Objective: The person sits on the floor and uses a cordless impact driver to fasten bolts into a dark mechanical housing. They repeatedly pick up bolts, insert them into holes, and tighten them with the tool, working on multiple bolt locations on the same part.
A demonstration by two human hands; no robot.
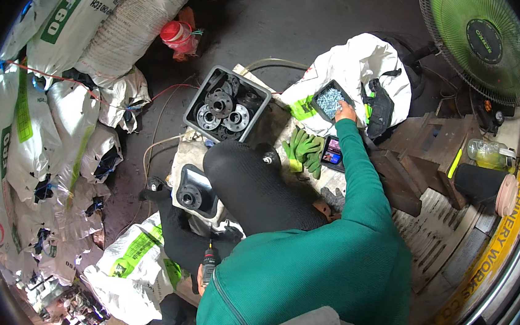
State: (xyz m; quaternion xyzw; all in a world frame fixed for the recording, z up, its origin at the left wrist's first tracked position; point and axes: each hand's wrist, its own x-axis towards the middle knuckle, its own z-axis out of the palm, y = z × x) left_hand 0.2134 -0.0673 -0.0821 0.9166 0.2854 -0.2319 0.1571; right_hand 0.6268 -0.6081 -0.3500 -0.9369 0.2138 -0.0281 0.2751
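reaching right hand (345, 112) into screw tray (329, 99) — left hand (201, 279) gripping screwdriver (208, 261)

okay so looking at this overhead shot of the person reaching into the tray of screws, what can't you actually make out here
- Left hand, head view: mostly hidden by the green sleeve and the power driver; its grip is unclear.
- Right hand: fingertips are over the tray of screws; whether they pinch a screw is too small to tell.
- Black tank: its near end is covered by the person's chest.
- Parts in the grey crate: flanged shapes, details too small.
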